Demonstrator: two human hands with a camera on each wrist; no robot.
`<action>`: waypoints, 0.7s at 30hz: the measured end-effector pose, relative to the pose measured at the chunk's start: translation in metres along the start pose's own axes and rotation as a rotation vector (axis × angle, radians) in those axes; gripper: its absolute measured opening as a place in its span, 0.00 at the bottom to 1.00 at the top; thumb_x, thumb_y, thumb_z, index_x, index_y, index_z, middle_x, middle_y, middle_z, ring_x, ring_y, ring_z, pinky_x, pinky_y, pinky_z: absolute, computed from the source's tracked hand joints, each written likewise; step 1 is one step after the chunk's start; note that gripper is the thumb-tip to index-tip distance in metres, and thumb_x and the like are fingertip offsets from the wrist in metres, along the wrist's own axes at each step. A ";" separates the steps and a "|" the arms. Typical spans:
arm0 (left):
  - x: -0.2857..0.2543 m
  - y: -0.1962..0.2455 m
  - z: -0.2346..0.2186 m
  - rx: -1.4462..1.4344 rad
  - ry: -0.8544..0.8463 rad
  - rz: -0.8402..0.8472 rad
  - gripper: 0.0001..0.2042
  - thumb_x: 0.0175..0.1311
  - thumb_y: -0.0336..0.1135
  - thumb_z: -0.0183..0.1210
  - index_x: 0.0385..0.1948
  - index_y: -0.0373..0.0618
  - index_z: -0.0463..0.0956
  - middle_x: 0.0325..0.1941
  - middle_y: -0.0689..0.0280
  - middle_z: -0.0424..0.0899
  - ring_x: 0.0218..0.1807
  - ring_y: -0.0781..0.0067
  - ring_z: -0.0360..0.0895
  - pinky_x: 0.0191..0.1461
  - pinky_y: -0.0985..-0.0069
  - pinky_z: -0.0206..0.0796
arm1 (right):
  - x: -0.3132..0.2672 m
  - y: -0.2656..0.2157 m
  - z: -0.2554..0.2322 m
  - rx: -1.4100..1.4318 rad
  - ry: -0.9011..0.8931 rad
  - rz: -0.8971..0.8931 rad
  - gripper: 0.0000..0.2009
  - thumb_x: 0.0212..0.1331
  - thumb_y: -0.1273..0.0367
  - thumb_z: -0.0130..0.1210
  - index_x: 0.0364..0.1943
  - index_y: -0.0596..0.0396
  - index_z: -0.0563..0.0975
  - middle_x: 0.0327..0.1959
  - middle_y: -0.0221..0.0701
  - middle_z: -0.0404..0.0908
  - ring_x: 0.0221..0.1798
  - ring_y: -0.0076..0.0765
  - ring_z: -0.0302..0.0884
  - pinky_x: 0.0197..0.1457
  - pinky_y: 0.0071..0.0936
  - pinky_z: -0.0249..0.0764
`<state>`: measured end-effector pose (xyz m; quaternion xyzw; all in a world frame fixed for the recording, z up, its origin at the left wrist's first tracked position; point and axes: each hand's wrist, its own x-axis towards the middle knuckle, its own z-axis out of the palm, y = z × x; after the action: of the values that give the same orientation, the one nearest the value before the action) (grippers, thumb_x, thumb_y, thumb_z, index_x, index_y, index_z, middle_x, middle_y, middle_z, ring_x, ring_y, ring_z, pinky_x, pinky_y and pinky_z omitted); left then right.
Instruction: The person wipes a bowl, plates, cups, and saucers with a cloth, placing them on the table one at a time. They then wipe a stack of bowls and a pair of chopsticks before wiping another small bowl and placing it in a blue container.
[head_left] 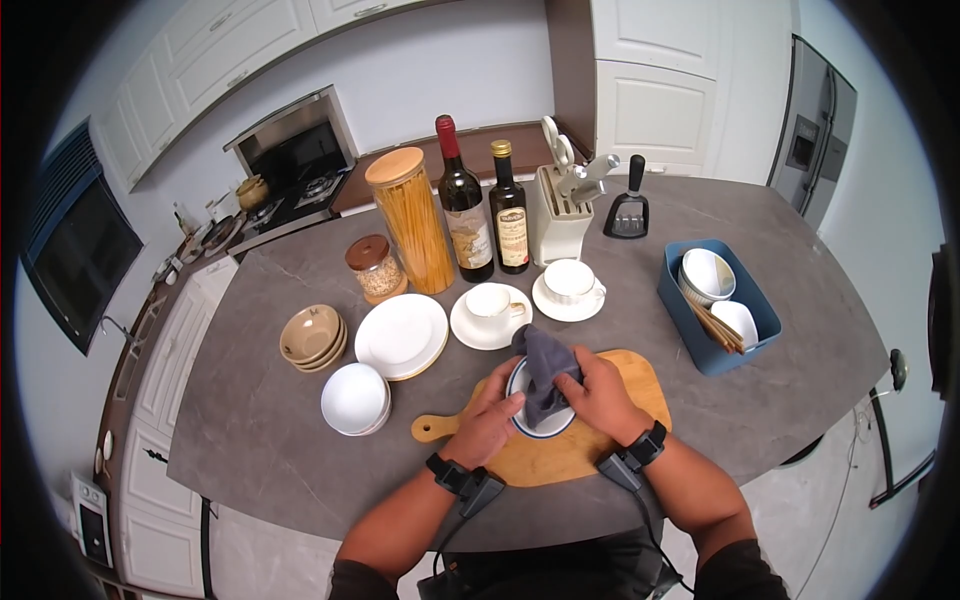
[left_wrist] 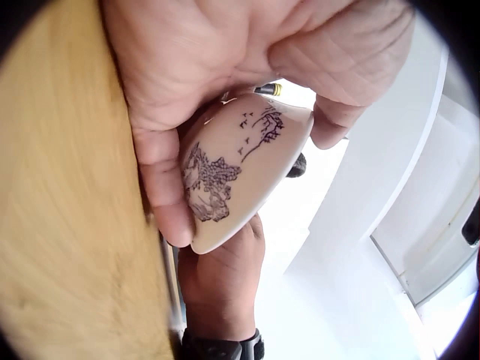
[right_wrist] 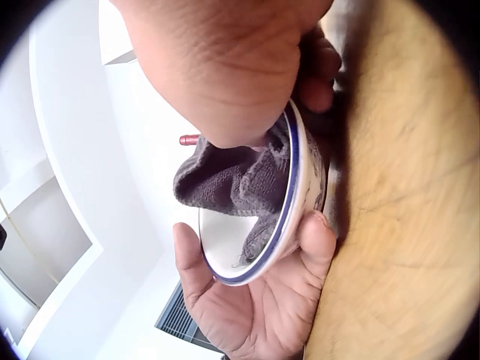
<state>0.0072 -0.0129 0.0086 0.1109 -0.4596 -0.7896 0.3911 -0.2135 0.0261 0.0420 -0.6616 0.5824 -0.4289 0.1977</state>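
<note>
My left hand [head_left: 487,422] grips a white bowl [head_left: 556,424] with a blue rim, thumb at the rim and fingers around the outside. Dark blue landscape drawings decorate the bowl's outer wall [left_wrist: 240,165] in the left wrist view. My right hand [head_left: 608,396] pinches a grey cloth [head_left: 543,372] that is bunched into the bowl, part of it sticking up past the rim. In the right wrist view the cloth [right_wrist: 232,180] presses against the inner wall, and the bowl is tilted. Both hands are over a wooden cutting board [head_left: 640,380]; the right fingertips are partly hidden by the cloth.
Left of the board stand white bowls [head_left: 354,398], brown bowls [head_left: 310,335] and white plates [head_left: 402,335]. Behind are two cups on saucers [head_left: 480,335], a pasta jar [head_left: 412,225], bottles [head_left: 465,215] and a knife block [head_left: 558,220]. A blue bin [head_left: 690,335] with dishes stands right.
</note>
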 end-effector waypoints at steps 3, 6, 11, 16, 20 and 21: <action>0.001 -0.005 -0.013 0.004 -0.035 -0.054 0.31 0.85 0.42 0.53 0.82 0.44 0.52 0.77 0.62 0.70 0.75 0.70 0.72 0.77 0.65 0.69 | 0.000 0.002 0.003 0.018 0.059 -0.228 0.17 0.64 0.69 0.66 0.55 0.58 0.80 0.43 0.50 0.87 0.45 0.62 0.86 0.47 0.46 0.82; 0.001 -0.004 -0.018 -0.032 -0.047 -0.140 0.33 0.84 0.44 0.54 0.82 0.43 0.51 0.77 0.62 0.70 0.75 0.70 0.73 0.76 0.66 0.69 | -0.002 0.000 0.003 0.004 0.058 -0.258 0.19 0.63 0.70 0.66 0.57 0.58 0.80 0.47 0.49 0.87 0.48 0.61 0.86 0.50 0.45 0.82; 0.002 0.004 -0.007 -0.062 -0.059 -0.175 0.34 0.83 0.45 0.55 0.82 0.41 0.51 0.78 0.61 0.69 0.76 0.69 0.71 0.78 0.67 0.67 | -0.002 -0.007 0.003 -0.013 0.030 -0.117 0.16 0.65 0.68 0.66 0.53 0.57 0.80 0.39 0.49 0.87 0.42 0.62 0.87 0.45 0.46 0.82; 0.001 -0.002 -0.002 -0.008 0.010 0.033 0.34 0.82 0.42 0.55 0.83 0.43 0.50 0.79 0.62 0.67 0.81 0.68 0.64 0.84 0.67 0.55 | -0.001 -0.005 0.002 -0.062 0.011 -0.016 0.13 0.67 0.66 0.67 0.50 0.57 0.80 0.32 0.49 0.86 0.37 0.62 0.87 0.40 0.48 0.80; 0.002 -0.007 -0.008 0.081 0.022 0.060 0.33 0.84 0.44 0.53 0.83 0.45 0.49 0.77 0.61 0.70 0.75 0.69 0.73 0.74 0.66 0.72 | -0.002 -0.002 0.003 0.014 0.007 -0.039 0.14 0.66 0.67 0.66 0.52 0.57 0.81 0.35 0.49 0.87 0.38 0.61 0.87 0.41 0.46 0.81; 0.001 -0.004 -0.012 0.057 -0.010 -0.010 0.33 0.85 0.46 0.51 0.83 0.45 0.48 0.75 0.61 0.71 0.70 0.70 0.78 0.63 0.66 0.79 | -0.002 -0.002 0.003 0.024 0.019 -0.076 0.15 0.66 0.67 0.66 0.53 0.57 0.81 0.36 0.49 0.87 0.39 0.61 0.87 0.42 0.46 0.81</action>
<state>0.0107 -0.0196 -0.0013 0.1201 -0.4834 -0.7786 0.3816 -0.2097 0.0272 0.0411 -0.6768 0.5535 -0.4492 0.1837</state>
